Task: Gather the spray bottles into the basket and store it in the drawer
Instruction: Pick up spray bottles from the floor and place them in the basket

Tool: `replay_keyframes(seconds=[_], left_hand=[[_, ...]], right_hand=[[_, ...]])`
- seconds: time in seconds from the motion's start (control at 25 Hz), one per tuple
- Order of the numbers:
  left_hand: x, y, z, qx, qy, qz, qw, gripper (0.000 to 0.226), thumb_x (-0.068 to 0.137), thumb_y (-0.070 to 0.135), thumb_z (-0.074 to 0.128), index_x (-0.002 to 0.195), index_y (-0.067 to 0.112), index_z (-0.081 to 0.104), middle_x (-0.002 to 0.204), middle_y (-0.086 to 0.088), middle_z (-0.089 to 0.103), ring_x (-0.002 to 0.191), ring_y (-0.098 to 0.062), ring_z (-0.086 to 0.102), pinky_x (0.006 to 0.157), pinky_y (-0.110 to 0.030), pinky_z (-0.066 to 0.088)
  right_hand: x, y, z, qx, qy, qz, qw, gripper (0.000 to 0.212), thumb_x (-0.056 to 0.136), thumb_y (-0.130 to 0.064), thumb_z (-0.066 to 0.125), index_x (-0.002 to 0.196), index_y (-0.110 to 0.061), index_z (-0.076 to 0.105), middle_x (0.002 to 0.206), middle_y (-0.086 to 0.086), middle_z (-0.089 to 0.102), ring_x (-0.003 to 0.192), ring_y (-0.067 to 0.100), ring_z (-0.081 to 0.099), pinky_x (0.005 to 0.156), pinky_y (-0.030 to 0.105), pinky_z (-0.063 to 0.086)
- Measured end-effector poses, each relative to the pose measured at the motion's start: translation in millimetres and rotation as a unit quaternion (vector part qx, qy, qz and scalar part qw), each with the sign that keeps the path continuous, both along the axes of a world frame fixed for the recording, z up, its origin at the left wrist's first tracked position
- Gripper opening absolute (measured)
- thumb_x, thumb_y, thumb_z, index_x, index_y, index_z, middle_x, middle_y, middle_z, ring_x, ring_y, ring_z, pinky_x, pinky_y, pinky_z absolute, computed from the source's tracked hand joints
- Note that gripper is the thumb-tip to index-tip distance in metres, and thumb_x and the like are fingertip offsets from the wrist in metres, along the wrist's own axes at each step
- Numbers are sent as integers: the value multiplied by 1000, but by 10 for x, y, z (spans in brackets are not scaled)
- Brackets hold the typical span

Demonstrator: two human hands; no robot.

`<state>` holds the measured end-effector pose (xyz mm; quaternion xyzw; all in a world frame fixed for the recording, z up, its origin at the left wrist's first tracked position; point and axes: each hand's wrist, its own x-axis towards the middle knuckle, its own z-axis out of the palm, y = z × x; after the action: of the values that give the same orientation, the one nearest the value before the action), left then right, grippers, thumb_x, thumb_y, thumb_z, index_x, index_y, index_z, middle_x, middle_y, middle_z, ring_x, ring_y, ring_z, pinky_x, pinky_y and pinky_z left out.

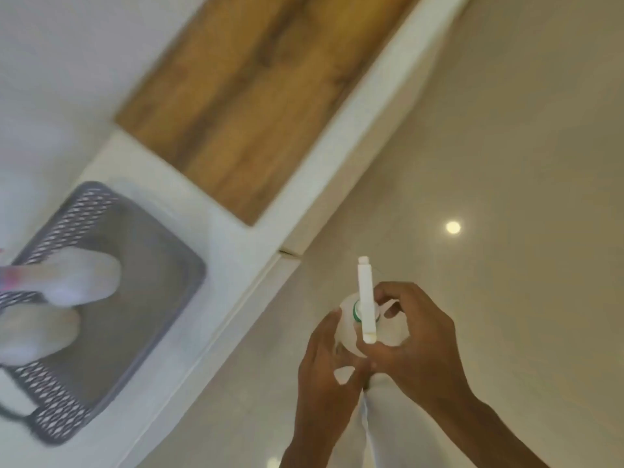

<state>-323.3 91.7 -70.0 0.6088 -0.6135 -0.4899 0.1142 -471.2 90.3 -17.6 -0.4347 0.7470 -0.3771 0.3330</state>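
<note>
A white spray bottle (366, 298) with a green neck ring and a long white spray head is held upright over the floor at lower centre. My left hand (326, 373) cups its body from the left and my right hand (418, 342) wraps it from the right. A grey perforated basket (152, 298) stands on the white surface at the left. Two white bottles (81, 278) lie inside it, blurred.
A white counter (209, 231) runs diagonally, with a wooden panel (256, 96) set into it beyond the basket. Glossy beige floor (506, 163) fills the right side, showing a lamp reflection.
</note>
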Motion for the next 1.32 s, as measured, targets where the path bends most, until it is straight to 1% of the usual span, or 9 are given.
replay_keyframes(seconds=[0.16, 0.32, 0.52, 0.64, 0.72, 0.92, 1.08, 1.2, 1.32], left_hand=[[483, -187, 821, -160, -5, 109, 981, 79, 71, 58, 73, 142, 36, 44, 142, 20, 52, 126, 1, 53, 96, -3, 43], [941, -506, 1206, -258, -13, 225, 940, 79, 71, 48, 78, 141, 27, 48, 141, 12, 56, 123, -13, 60, 95, -28, 55], [1440, -1215, 1076, -206, 0, 366, 907, 80, 72, 29, 86, 143, 27, 48, 132, 7, 64, 116, -8, 63, 95, -32, 55], [1662, -1645, 946, -129, 35, 419, 898, 72, 82, 31, 77, 145, 35, 43, 91, 9, 67, 85, -9, 64, 81, -34, 58], [1778, -1886, 824, -98, 30, 425, 899, 68, 87, 30, 72, 147, 35, 40, 81, 7, 65, 76, -12, 65, 77, -35, 59], [1842, -2237, 547, -66, 61, 460, 884, 62, 91, 19, 68, 146, 27, 42, 93, -2, 67, 85, -16, 68, 84, -38, 61], [1856, -2337, 387, -59, 10, 449, 891, 59, 92, 25, 67, 145, 28, 41, 97, -3, 65, 89, -19, 67, 83, -39, 61], [1834, -2388, 340, -47, -23, 436, 898, 60, 95, 26, 63, 148, 33, 36, 92, 10, 48, 87, -11, 58, 83, -37, 61], [1845, -2403, 289, -36, -24, 436, 899, 62, 97, 27, 59, 150, 38, 28, 98, 6, 53, 88, -13, 63, 81, -37, 61]], right_hand=[[420, -419, 904, -81, -37, 69, 994, 39, 65, -42, 74, 101, -37, 62, 101, -18, 69, 89, 11, 66, 72, 15, 51], [988, -971, 1331, -119, -67, 174, 975, 43, 67, -42, 76, 106, -42, 60, 106, -19, 69, 93, 12, 69, 74, 16, 54], [1781, -1814, 1167, -168, -18, 268, 949, 49, 73, -19, 84, 112, -34, 58, 108, -28, 60, 98, -3, 62, 79, 9, 51], [2137, -2295, 933, -176, 29, 301, 937, 40, 77, -10, 84, 113, -12, 66, 107, -16, 62, 95, -1, 59, 82, 12, 53], [2324, -2526, 778, -172, 63, 311, 933, 40, 77, -11, 84, 113, -4, 67, 108, -5, 66, 96, 4, 60, 83, 14, 55], [2501, -2791, 461, -132, 80, 313, 937, 44, 77, -11, 85, 115, -2, 66, 111, 1, 67, 98, 11, 61, 84, -2, 45], [2526, -2916, 294, -101, 78, 319, 939, 44, 79, -7, 83, 117, 0, 65, 115, 10, 69, 99, 12, 61, 84, -5, 42], [2530, -2993, 219, -94, 75, 325, 938, 44, 79, -8, 83, 117, 1, 64, 117, 13, 70, 101, 14, 61, 85, 4, 49], [2519, -3040, 168, -103, 61, 336, 934, 44, 78, -7, 84, 116, 0, 64, 111, 6, 68, 98, 15, 63, 85, 3, 48]])
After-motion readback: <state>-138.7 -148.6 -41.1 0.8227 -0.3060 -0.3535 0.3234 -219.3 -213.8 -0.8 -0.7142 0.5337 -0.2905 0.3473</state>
